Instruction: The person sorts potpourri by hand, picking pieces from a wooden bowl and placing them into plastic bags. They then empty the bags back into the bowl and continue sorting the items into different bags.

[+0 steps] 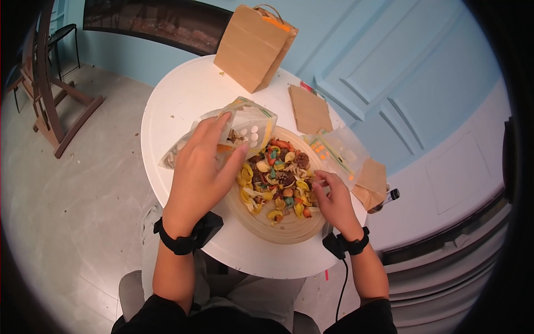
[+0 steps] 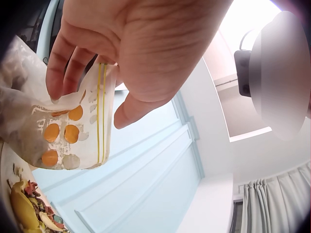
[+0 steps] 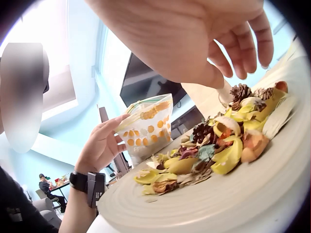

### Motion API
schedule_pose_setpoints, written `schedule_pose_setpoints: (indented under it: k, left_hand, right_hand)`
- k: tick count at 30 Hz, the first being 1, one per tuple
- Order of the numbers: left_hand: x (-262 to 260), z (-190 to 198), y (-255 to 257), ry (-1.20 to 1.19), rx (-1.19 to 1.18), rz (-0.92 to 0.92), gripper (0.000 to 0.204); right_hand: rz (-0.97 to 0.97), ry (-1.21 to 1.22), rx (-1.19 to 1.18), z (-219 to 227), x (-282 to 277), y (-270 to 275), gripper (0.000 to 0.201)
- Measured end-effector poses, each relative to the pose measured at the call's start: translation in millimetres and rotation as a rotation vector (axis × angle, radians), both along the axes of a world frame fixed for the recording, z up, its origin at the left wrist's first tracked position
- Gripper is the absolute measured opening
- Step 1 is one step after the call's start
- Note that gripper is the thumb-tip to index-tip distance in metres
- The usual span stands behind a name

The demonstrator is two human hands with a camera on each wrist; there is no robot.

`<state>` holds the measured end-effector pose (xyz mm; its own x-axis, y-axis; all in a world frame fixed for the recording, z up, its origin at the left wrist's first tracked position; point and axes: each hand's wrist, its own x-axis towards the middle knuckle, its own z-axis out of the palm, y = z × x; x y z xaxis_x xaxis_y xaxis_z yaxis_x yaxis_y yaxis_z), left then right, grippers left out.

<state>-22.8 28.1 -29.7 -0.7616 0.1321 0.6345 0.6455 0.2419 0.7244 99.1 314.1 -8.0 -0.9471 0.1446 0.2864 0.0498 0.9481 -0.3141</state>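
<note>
A translucent plastic bag (image 1: 258, 125) is standing just left of the frame's centre, its mouth gaping and its far-left part lying under the left hand (image 1: 200, 170). That hand is touching the bag's mouth with outstretched fingers, its thumb pointing away from the plastic. Right of centre, the right hand (image 1: 334, 203) is hovering at the edge of a dried flower mix (image 1: 283, 172), its fingers loose and slightly bent. The mix, dotted with pinecones, is lying in a round tray (image 1: 283, 236) at mid-frame. Around it, a white table (image 1: 178, 94) is holding a brown paper bag (image 1: 253, 47) at top centre, and a folded brown sheet (image 1: 310, 109) and a second plastic bag (image 1: 334, 150) towards the right. A wooden easel (image 1: 47, 94) is standing at upper left.
</note>
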Motion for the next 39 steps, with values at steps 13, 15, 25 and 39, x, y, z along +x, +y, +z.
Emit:
schedule_pose_setpoints:
  k: [13,15,25,39]
  left_hand:
    - [2.8,2.7,-3.3,-0.038,-0.002,-0.002,0.052]
    - [3.1,2.3,-3.5,-0.039,0.002,-0.006,0.052]
    - [4.4,1.7,1.0,-0.023,-0.009,-0.01,0.052]
    - [4.2,5.5,0.9,-0.094,0.068,-0.062,0.05]
  right_hand:
    - [0.134,-0.102,-0.523,8.1,-13.4,-16.4,0.034]
    - [0.063,-0.038,-0.533,12.5,-18.1,-9.8,0.032]
    - [0.198,-0.147,-0.129,4.0,-60.8,-3.1,0.024]
    - [-0.004,-0.166,-0.25,1.0,-55.8,28.8,0.017]
